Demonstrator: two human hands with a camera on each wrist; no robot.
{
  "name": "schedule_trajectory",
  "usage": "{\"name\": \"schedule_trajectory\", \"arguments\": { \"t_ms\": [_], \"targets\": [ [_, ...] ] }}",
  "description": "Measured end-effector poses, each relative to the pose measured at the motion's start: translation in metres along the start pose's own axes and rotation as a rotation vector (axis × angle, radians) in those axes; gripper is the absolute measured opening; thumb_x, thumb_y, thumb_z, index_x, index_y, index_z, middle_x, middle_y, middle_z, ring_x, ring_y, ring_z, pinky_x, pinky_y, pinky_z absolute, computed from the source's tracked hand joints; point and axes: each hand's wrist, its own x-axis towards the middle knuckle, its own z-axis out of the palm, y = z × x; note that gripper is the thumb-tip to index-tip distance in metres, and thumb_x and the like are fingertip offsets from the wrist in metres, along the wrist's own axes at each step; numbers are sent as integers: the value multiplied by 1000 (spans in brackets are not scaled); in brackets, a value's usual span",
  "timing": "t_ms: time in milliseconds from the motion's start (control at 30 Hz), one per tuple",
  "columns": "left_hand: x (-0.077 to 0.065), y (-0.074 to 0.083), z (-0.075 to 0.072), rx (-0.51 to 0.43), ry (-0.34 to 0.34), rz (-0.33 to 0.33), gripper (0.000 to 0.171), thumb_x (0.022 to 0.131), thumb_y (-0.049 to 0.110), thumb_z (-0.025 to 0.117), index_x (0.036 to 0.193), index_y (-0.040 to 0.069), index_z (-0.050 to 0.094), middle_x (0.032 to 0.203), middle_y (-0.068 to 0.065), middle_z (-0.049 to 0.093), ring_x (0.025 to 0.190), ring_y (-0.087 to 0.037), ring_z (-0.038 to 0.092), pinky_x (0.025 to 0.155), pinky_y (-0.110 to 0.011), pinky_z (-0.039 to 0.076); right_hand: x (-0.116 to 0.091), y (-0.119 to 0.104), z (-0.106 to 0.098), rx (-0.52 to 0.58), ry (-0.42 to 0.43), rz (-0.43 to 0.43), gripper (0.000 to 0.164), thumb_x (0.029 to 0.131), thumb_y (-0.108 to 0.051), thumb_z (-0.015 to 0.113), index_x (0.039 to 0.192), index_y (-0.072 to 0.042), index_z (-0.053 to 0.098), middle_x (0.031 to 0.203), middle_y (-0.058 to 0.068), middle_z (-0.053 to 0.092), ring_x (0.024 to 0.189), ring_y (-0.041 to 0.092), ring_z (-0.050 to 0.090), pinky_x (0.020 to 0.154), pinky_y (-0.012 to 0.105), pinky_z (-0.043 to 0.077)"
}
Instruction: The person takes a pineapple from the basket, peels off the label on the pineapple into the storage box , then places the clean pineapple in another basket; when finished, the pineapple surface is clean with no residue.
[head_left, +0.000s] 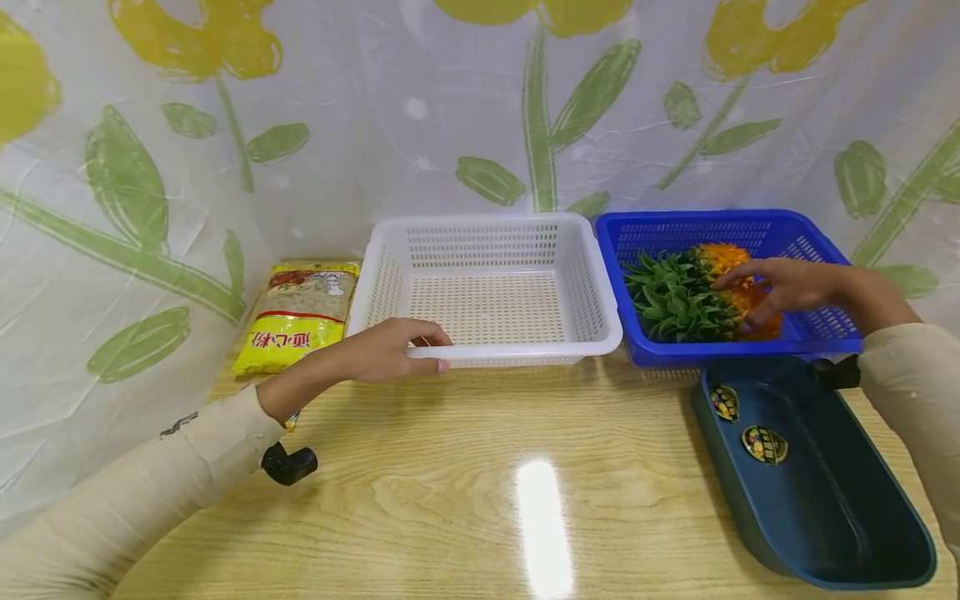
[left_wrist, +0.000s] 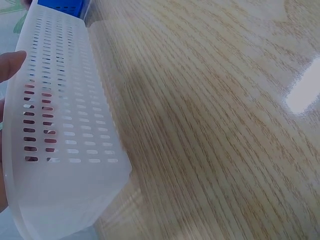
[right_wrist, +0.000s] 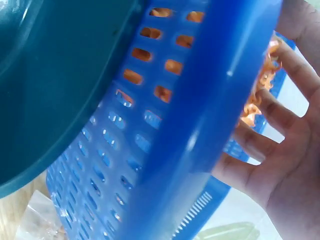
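Note:
My left hand grips the front rim of a white plastic basket, thumb outside and fingers over the inner side. In the left wrist view the thumb lies against the basket's slotted wall. Orange pineapples with green leafy crowns lie in a blue basket. Over them is my right hand, its fingers spread and lightly bent at the orange bodies. From the right wrist, fingertips of this hand meet the orange surface, partly hidden by the blue rim.
A dark teal tub with two stickers stands in front of the blue basket. To the left of the white basket lies a yellow food packet. Behind everything hangs a flower-print curtain; the wooden table extends in front.

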Motion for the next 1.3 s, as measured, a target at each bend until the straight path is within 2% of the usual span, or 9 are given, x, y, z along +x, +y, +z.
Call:
{"name": "schedule_trajectory", "arguments": {
  "t_ms": [233, 800, 1133, 1300],
  "targets": [
    [1, 1, 0, 7, 4, 10, 33, 96, 34, 68, 122, 14, 67, 123, -2, 68, 117, -25, 61, 102, -47, 47, -2, -3, -2, 2, -16, 27, 72, 85, -19, 81, 146, 0, 47, 150, 34, 36, 128, 64, 39, 90, 66, 48],
    [2, -2, 1, 9, 3, 6, 33, 96, 35, 68, 122, 14, 67, 121, -2, 68, 119, -26, 61, 102, -48, 47, -5, -6, 1, 27, -1, 37, 68, 90, -21, 76, 147, 1, 46, 149, 34, 39, 129, 63, 39, 91, 64, 50],
    [-3, 3, 1, 8, 23, 7, 30, 97, 34, 66, 120, 16, 68, 122, -1, 68, 116, -24, 61, 101, -47, 48, -9, -9, 4, -6, 89, 64, 64, 92, -27, 74, 147, -5, 49, 146, 27, 49, 131, 54, 44, 95, 67, 45],
    [-4, 2, 1, 36, 43, 12, 29, 97, 35, 66, 119, 17, 68, 121, -1, 68, 115, -25, 63, 100, -47, 48, -15, -13, 2, 6, 152, 93, 66, 93, -29, 73, 148, -5, 46, 147, 29, 46, 130, 55, 45, 95, 69, 43]
  ]
}}
